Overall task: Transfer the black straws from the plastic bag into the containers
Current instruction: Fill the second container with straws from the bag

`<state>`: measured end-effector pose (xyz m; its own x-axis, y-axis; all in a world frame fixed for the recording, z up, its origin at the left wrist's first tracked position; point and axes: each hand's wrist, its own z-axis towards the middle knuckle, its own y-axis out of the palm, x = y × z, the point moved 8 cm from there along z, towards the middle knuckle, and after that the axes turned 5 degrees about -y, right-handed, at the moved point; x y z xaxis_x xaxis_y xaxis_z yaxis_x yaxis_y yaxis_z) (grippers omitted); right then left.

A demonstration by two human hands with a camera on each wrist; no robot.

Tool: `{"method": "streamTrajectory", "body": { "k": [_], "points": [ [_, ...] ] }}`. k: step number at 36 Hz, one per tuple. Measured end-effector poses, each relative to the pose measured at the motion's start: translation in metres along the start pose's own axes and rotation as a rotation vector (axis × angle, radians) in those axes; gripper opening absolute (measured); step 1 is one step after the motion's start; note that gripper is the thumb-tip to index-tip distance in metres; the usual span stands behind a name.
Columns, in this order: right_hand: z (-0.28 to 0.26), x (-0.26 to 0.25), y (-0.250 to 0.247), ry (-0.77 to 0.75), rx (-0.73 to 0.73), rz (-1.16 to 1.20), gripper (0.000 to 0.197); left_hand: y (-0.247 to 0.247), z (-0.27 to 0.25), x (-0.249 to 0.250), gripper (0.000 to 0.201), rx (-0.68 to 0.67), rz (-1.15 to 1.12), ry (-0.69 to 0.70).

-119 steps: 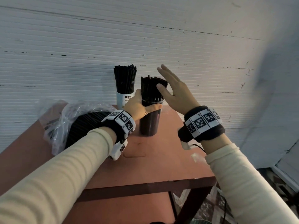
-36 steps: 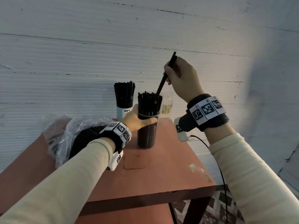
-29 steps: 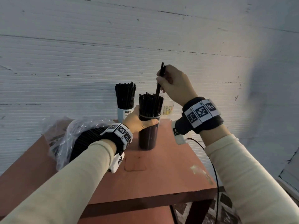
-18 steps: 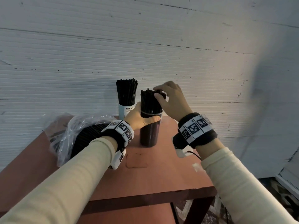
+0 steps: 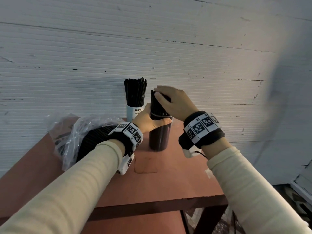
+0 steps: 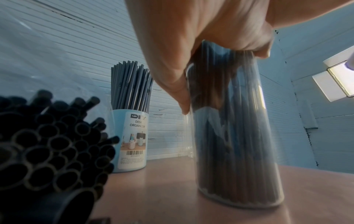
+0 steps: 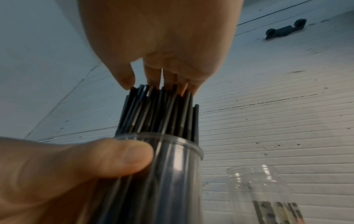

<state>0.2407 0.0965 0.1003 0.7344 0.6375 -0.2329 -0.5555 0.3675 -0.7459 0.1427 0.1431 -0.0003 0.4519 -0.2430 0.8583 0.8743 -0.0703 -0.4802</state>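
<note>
Left hand: the left hand (image 5: 148, 121) is wrapped around the tall clear plastic container (image 5: 159, 135), near its rim, with the thumb across the front; it holds the container upright on the reddish-brown table (image 5: 168, 179).
Right hand: the right hand (image 5: 173, 103) lies with nearly straight fingers (image 7: 168, 78) on the tips of the black straws (image 7: 159, 112) in this container; it presses and grips nothing.
Remaining straws: a big bundle is in the crumpled clear plastic bag (image 5: 72, 132) on the left of the table, so I judge the task is not finished.
Risk, tipping: the container is tall, narrow and tightly packed; pressing off-centre could tip it if the left hand loosens.
Risk, bending: thin straws may buckle under hard pressing.
Risk, neighbours: the white cylindrical holder full of straws (image 6: 132, 141) stands just behind; an empty clear jar (image 7: 258, 189) is near.
Writing: the holder's label reads "DIY" and "DESK ORGANIZER", with a barcode; the small print is unreadable.
</note>
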Motion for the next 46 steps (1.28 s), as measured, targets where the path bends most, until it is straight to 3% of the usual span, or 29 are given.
{"method": "streamTrajectory", "body": {
  "k": [3,8,13,19,25,31,35,42,44,46],
  "points": [
    [0.003,0.004,-0.005,0.013,0.046,0.02,0.05,0.0,0.001,0.001,0.086,0.003,-0.001,0.008],
    [0.003,0.004,0.007,0.007,-0.051,0.056,0.043,0.001,0.003,-0.002,0.083,-0.005,-0.021,0.008],
    [0.003,-0.002,0.005,-0.025,-0.015,0.031,0.041,0.002,0.001,-0.003,0.101,-0.009,-0.035,0.007],
    [-0.001,0.001,0.003,-0.004,0.005,-0.001,0.041,0.0,0.002,-0.004,0.083,0.006,-0.018,0.014],
    [-0.012,0.015,-0.001,0.104,0.014,0.091,0.078,0.001,0.001,-0.004,0.089,-0.018,-0.025,0.007],
    [-0.029,0.047,0.01,0.335,-0.062,0.296,0.116,0.003,-0.004,-0.008,0.087,-0.036,-0.081,-0.032],
    [-0.035,0.052,0.023,0.353,-0.163,0.397,0.102,0.006,-0.007,-0.008,0.107,-0.104,-0.157,-0.056],
    [-0.036,0.062,0.032,0.413,-0.111,0.507,0.112,0.001,-0.011,-0.001,0.108,-0.116,-0.214,-0.008],
    [-0.037,0.062,0.034,0.394,-0.1,0.507,0.097,0.002,-0.011,-0.004,0.104,-0.124,-0.234,-0.01],
    [-0.038,0.056,0.035,0.343,-0.123,0.476,0.067,0.002,-0.011,-0.006,0.1,-0.142,-0.248,-0.019]
  ]
}}
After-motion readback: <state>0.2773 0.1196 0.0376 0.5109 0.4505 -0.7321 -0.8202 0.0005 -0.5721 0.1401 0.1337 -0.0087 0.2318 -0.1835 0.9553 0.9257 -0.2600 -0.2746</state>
